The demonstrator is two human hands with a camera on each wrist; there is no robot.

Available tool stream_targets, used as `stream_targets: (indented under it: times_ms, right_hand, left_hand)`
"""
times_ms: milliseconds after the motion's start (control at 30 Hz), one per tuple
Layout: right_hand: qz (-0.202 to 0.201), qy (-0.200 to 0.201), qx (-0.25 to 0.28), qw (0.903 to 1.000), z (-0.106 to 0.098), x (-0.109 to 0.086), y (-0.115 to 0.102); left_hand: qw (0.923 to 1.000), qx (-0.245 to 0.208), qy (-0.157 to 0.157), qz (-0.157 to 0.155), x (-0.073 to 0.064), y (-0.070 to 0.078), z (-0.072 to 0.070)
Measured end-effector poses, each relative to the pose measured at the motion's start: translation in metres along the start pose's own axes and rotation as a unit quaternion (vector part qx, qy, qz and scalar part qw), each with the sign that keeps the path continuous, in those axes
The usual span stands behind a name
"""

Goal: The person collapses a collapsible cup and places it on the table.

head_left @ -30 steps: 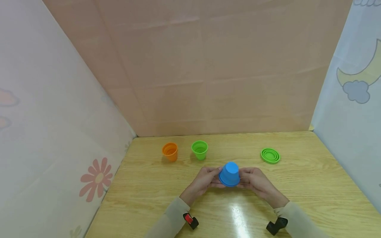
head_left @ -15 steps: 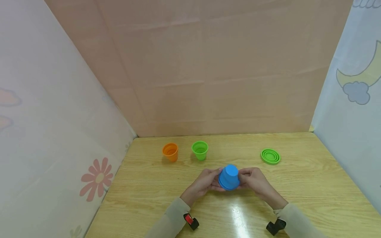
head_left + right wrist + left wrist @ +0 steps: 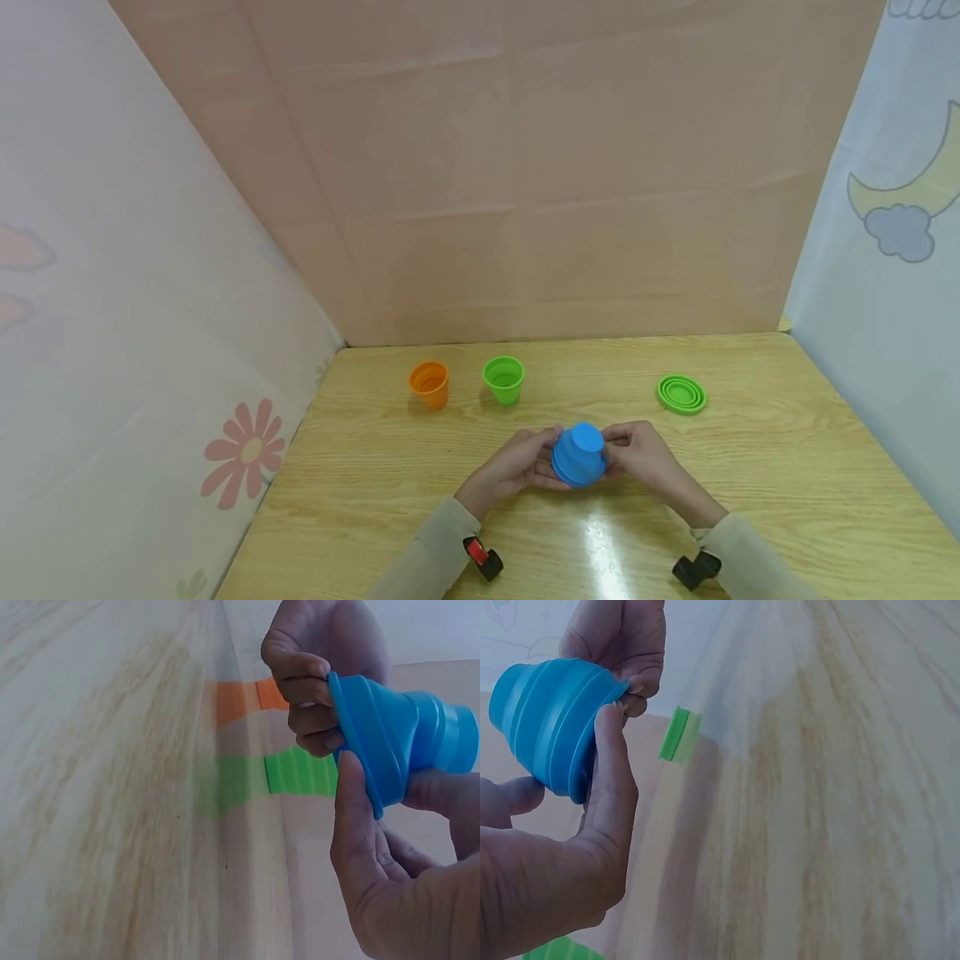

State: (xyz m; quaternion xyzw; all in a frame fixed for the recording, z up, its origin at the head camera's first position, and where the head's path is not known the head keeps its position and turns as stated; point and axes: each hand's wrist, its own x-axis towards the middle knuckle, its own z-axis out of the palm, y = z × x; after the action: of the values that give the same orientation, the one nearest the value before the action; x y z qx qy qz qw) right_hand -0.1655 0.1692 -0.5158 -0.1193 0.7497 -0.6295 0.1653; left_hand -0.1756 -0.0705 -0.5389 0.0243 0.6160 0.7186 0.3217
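Note:
Between both hands is a blue collapsible cup [image 3: 578, 455], held off the table with its rim down and its base facing up and away. Its ribbed wall [image 3: 551, 724] looks uneven, bulging on one side in the right wrist view. My left hand [image 3: 517, 462] grips the cup's left side, fingers under the rim and thumb on the wall. On the other side my right hand [image 3: 641, 458] pinches the cup, with the thumb [image 3: 431, 789] pressed on the wall and fingers at the rim.
An orange cup [image 3: 430, 385] and a green cup [image 3: 504, 381] stand upright at the back of the wooden table [image 3: 360, 467]. A flattened green collapsible cup [image 3: 681, 394] lies at the back right. A brown panel [image 3: 525, 208] rises behind the table.
The blue cup has come slightly nearer and tilted, and its side has changed from smooth to stepped and uneven. My right thumb has shifted on the wall; both hands keep their hold.

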Motion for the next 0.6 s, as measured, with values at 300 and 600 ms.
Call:
stream_targets:
  times_ms: [300,600]
  right_hand:
    - [0.006,-0.003,-0.010,0.9999,-0.0010,-0.0012,-0.0048]
    - [0.038,0.036,-0.022,0.9984,-0.0059,-0.0016,-0.0016]
  left_hand:
    - [0.9998,-0.001,-0.019,-0.002,0.0000,0.0009,-0.0016]
    - [0.9986,-0.027,-0.039,0.025,-0.0011,0.0035,-0.0008]
